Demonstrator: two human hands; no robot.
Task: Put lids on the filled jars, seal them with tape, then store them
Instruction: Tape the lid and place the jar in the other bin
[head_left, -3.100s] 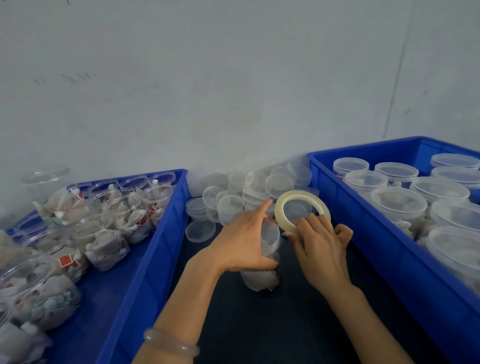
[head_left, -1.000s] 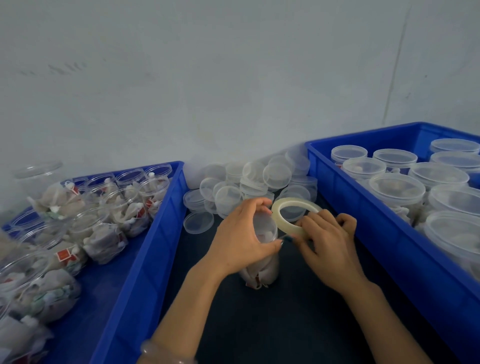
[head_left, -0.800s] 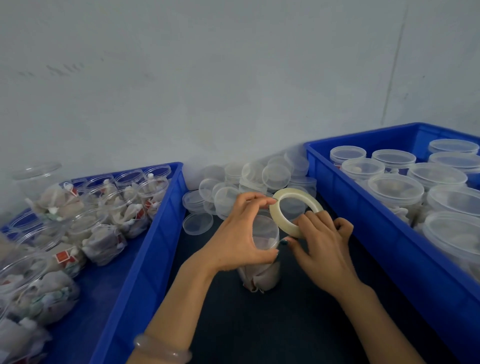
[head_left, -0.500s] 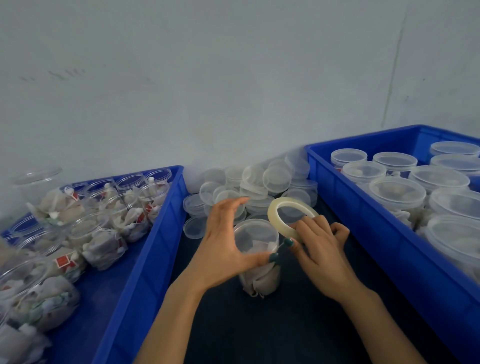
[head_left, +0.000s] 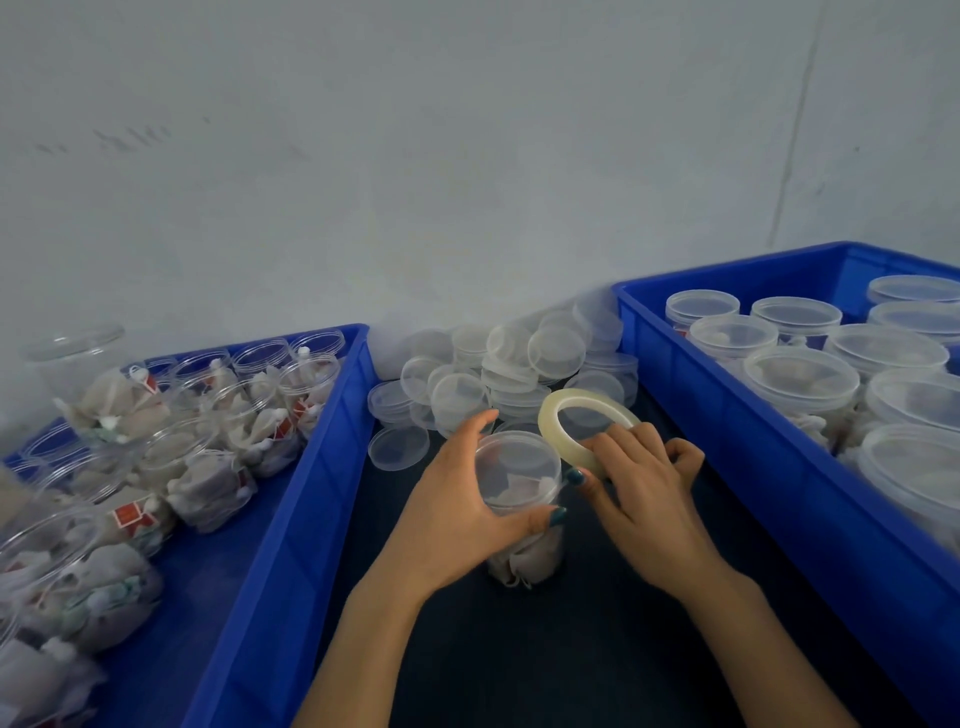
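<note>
**Taping the lid seam: working position**

The jar (head_left: 522, 499) stands upright on the dark table (head_left: 519, 665) between the two bins, with its lid (head_left: 517, 460) seated on top.

1. Steady the jar. The left hand (head_left: 457, 514) grasps the lidded rim from 9 o'clock, with the thumb curled round the near side and the fingers round the far side. Keep downward pressure on the lid so that it cannot lift while tape is drawn.
2. Feed the tape. The right hand (head_left: 639, 488) grips the tape roll (head_left: 582, 426) at 2 o'clock of the jar. Its fingers are curled over the near edge of the ring and its thumb points toward the jar. Hold the roll close to the rim and level with the seam.
3. Turn the jar with the left hand rather than circling the roll. Lay half the tape width on the lid and half on the wall.

The strip is clear, so whether it is already stuck to the jar cannot be told.

Spare lids (head_left: 498, 374) lie at 12 o'clock. The left bin (head_left: 311, 467), at 9 o'clock, holds open filled jars (head_left: 208, 488). The right bin (head_left: 753, 467), at 3 o'clock, holds lidded jars (head_left: 800, 379).
</note>
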